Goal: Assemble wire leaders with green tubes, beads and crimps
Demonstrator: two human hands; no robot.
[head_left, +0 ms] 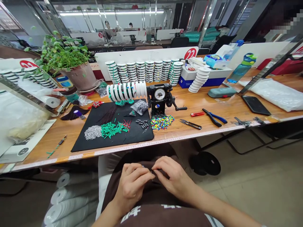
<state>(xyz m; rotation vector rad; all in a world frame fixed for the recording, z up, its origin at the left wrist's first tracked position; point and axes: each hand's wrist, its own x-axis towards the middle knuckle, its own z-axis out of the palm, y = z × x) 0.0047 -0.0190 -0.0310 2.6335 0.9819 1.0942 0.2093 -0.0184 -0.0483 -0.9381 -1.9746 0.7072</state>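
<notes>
Over my lap, in front of a brown apron (163, 214), my left hand (132, 183) and my right hand (171, 176) meet with their fingertips pinched close together. A tiny dark piece shows between them, too small to name. Beyond the table edge lies a black mat (113, 143) with silver beads (92, 132), green tubes (111, 130), red pieces (126, 125) and dark thin strands (107, 115). Multicoloured beads (163, 122) are heaped beside the mat, below a black hand-cranked winding machine (159, 99) that carries white spools (127, 91).
Tweezers (190, 124), a red-handled tool (197, 114) and blue-black pliers (215, 118) lie on the right of the table. Stacked spools (150, 71) line the back. A potted plant (82, 75) stands left; a phone (255, 105) lies right. White rolls (63, 208) are under the table.
</notes>
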